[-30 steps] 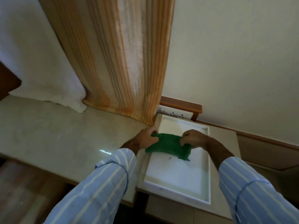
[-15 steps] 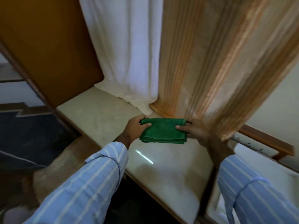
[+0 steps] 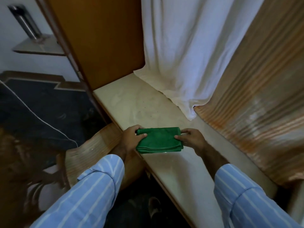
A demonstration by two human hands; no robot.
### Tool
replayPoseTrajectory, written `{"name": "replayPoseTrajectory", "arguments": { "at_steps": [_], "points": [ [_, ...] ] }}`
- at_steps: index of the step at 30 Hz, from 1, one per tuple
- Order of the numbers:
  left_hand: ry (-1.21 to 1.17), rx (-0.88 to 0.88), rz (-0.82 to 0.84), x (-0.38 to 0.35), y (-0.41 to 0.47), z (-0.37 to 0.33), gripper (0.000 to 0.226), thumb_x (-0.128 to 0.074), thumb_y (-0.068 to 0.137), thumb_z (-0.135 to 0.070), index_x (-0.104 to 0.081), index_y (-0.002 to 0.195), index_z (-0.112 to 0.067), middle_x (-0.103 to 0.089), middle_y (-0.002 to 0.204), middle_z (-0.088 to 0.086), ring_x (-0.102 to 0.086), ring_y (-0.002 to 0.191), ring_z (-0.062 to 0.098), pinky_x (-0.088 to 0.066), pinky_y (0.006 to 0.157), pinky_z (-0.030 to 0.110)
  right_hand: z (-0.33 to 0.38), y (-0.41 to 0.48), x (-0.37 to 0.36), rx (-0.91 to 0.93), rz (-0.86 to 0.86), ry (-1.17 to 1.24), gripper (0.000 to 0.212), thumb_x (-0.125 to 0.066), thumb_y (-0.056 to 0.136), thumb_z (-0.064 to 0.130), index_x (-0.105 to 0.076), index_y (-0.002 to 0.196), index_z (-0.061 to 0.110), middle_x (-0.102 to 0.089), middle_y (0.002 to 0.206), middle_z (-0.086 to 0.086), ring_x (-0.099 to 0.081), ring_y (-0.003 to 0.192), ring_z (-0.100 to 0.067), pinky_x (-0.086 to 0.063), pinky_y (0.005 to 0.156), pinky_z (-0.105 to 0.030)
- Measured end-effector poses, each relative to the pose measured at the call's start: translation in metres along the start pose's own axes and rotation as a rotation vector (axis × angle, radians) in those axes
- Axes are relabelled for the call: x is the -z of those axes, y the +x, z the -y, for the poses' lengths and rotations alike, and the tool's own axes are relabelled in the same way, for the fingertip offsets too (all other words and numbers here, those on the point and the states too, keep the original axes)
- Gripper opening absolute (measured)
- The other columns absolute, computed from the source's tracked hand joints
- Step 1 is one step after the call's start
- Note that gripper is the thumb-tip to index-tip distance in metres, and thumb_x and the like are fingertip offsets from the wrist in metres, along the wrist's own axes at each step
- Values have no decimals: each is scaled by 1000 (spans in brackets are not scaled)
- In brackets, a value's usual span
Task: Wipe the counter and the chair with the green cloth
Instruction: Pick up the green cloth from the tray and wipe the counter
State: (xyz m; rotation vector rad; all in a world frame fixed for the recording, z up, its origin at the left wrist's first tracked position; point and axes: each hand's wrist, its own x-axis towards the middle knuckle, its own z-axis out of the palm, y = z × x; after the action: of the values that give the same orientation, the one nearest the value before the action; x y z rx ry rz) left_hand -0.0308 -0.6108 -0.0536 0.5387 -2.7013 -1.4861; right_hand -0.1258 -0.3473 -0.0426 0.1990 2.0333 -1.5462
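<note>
While both hands, left (image 3: 131,139) and right (image 3: 190,139), pinch folded green cloth (image 3: 158,139) ends above pale stone counter (image 3: 134,102), wiping seems unstarted; wooden chair (image 3: 97,145) pending.

Both forearms extend forward in blue striped sleeves, wrists bare. Left hand (image 3: 131,139): fingers curled, thumb laid on top, pinching the left end of the folded green cloth (image 3: 158,140). Right hand (image 3: 191,139): thumb on top, fingers tucked beneath, gripping the right end. Palms face each other.
</note>
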Motion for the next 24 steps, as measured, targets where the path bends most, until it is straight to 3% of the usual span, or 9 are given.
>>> {"name": "replayPoseTrajectory", "arguments": {
  "at_steps": [3,5,11,14,16,17,20,22,24],
  "points": [
    [24,59,16,3,27,19,15,-74,86,-8,-72,102,-8,-71,94,8,-68,95,33,-57,85,45,-2,35,-19,-23,-24,-25,40,-87,81,2,-70,116,-5,-76,114,-26,-76,105,-39,-65,92,-47],
    [20,109,13,-2,47,30,18,-73,86,-6,-73,103,-9,-71,94,6,-69,95,29,-57,85,43,-5,63,-28,-32,-53,-78,26,-88,80,5,-71,100,7,-77,109,-22,-76,104,-38,-64,95,-52],
    [47,227,-48,-29,115,60,20,-76,84,-12,-74,104,-16,-73,99,1,-67,88,18,-45,68,14,-20,144,-38,14,-105,-243,32,-90,81,16,-72,106,8,-80,101,-15,-78,96,-32,-63,93,-53],
    [137,216,-84,-40,149,71,22,-76,82,-13,-73,105,-13,-75,102,5,-66,90,19,-45,75,20,-31,181,-42,88,-123,-350,29,-90,80,23,-74,102,14,-76,95,-4,-74,92,-26,-63,84,-37],
    [252,174,-71,-45,161,75,30,-76,82,-13,-69,111,-11,-71,110,9,-65,101,26,-49,86,30,-38,196,-45,167,-129,-457,29,-89,81,28,-74,100,13,-71,87,1,-69,83,-20,-52,68,-15],
    [359,145,-73,-48,165,77,37,-76,82,-13,-66,117,-11,-66,117,11,-61,107,29,-49,91,36,-44,202,-46,225,-134,-526,28,-87,83,31,-74,100,13,-70,87,1,-66,81,-19,-47,64,-13],
    [655,-61,-99,-65,158,69,45,-71,82,-7,-62,126,-10,-59,130,14,-56,117,35,-47,94,44,-63,205,-41,460,-187,-834,37,-64,100,45,-71,110,10,-66,107,-7,-61,98,-26,-48,80,-33],
    [687,-243,47,-87,141,64,45,-63,91,-15,-60,135,-6,-57,142,17,-53,130,36,-41,109,44,-79,203,-33,590,-230,-974,42,-48,107,41,-68,125,9,-65,130,-13,-60,121,-33,-48,102,-43],
    [721,-245,257,-112,122,64,60,-45,103,-41,-39,153,-9,-34,163,12,-30,151,30,-17,123,45,-92,203,-26,631,-230,-1068,45,-43,108,31,-59,144,9,-54,155,-16,-49,146,-35,-37,122,-47]
  ]
}}
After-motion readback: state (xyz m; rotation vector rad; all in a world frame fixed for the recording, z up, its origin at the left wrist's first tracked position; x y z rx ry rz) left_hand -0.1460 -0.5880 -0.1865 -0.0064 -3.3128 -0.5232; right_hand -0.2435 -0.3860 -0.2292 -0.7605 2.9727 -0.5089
